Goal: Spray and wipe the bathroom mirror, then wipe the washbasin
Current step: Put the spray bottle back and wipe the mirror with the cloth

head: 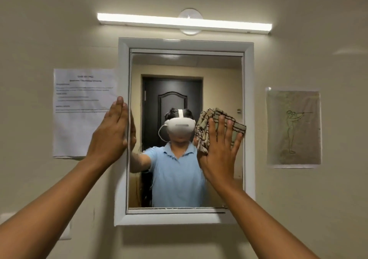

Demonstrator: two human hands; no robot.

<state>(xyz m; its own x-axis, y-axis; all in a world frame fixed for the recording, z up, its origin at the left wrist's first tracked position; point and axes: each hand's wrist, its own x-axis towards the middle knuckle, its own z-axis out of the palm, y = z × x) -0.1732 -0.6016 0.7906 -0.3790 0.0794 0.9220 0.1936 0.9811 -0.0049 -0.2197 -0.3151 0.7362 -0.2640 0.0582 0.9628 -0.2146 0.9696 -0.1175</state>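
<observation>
Wiping mid-mirror, cloth pressed flat to the glass

The mirror [185, 91] is hung in a white frame [249, 119] on the wall, and the folded checked cloth [205, 131] is pushed against its right-hand part by the right hand [221, 149], fingers straight and slightly spread over the fabric. The left hand [113, 131] is laid flat on the frame's left edge, fingers pressed together, probably for bracing. Stuff that could go sideways: since the cloth is only pressed, not gripped, it could be dropped if pressure eases; smears might be left where the folded wad skips; the taped paper sheet [79, 111] just beside the left hand could get nudged or dampened. Washbasin isn't in view.
</observation>
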